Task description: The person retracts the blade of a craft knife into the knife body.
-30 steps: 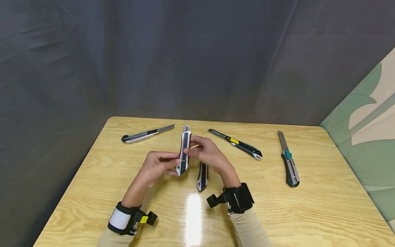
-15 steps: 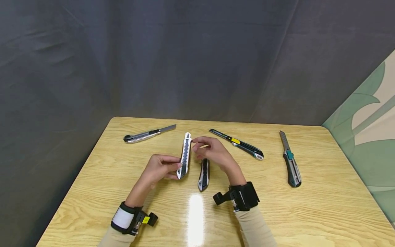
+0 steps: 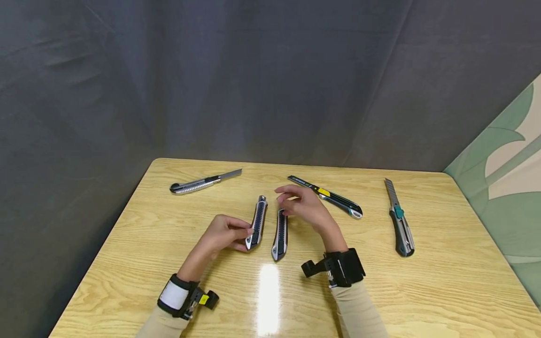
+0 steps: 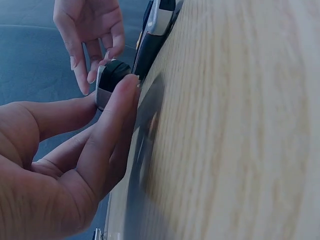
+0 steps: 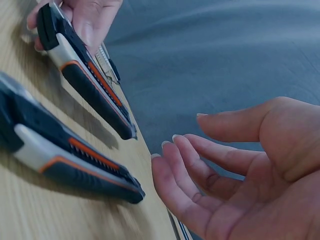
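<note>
My left hand (image 3: 224, 232) pinches the tail end of a black and silver box cutter (image 3: 258, 216), its nose pointing away from me. In the right wrist view this box cutter (image 5: 87, 75) shows orange trim and tilts close over the table, a shadow beneath it. A matching box cutter (image 3: 280, 239) lies to its right, no long blade showing on either. My right hand (image 3: 307, 206) hovers above the far end of that second one, overlapping it in the head view. In the right wrist view the right hand's fingers (image 5: 200, 175) are relaxed, with nothing between them.
A silver box cutter (image 3: 192, 186) with its blade out lies at the back left. A black and yellow one (image 3: 338, 201) lies behind my right hand, and a teal and grey one (image 3: 401, 230) farther right. A dark curtain (image 3: 270, 84) hangs beyond the wooden table (image 3: 456, 263).
The right hand has let go of the held box cutter and moved right. The left hand has lowered that cutter toward the table, slightly right and nearer to me.
</note>
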`<state>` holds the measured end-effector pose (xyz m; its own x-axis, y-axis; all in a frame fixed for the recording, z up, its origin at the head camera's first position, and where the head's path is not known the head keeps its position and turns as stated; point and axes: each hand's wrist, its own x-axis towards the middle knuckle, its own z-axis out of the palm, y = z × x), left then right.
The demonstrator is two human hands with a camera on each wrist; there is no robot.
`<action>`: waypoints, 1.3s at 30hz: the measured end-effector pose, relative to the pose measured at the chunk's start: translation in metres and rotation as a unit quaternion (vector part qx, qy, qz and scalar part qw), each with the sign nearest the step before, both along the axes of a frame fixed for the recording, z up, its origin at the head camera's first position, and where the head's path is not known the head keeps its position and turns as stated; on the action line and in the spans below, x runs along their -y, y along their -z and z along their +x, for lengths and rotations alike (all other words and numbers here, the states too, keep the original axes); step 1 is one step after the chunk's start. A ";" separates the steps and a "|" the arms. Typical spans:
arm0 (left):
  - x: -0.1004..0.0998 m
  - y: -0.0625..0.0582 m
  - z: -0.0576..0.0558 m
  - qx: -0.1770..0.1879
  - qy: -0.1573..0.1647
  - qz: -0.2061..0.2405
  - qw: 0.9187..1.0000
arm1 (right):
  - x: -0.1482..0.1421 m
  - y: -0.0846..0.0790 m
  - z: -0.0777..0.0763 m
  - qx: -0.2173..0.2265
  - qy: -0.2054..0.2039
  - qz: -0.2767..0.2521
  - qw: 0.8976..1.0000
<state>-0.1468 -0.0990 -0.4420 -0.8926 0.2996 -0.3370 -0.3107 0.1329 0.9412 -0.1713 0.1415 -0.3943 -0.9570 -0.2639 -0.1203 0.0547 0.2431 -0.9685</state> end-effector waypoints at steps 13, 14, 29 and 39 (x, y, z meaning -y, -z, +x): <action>-0.001 0.005 0.000 -0.019 0.000 -0.043 0.999 | -0.017 0.010 -0.008 0.022 0.013 -0.053 0.998; -0.001 0.004 0.001 -0.018 0.001 -0.046 0.999 | -0.019 0.009 -0.007 0.020 0.011 -0.054 0.998; -0.001 -0.005 0.003 -0.055 0.025 -0.119 0.991 | -0.056 0.010 -0.015 -0.019 0.091 0.017 0.996; 0.003 -0.011 0.005 -0.100 0.030 -0.192 0.976 | -0.084 0.014 -0.020 -0.083 0.172 0.174 0.966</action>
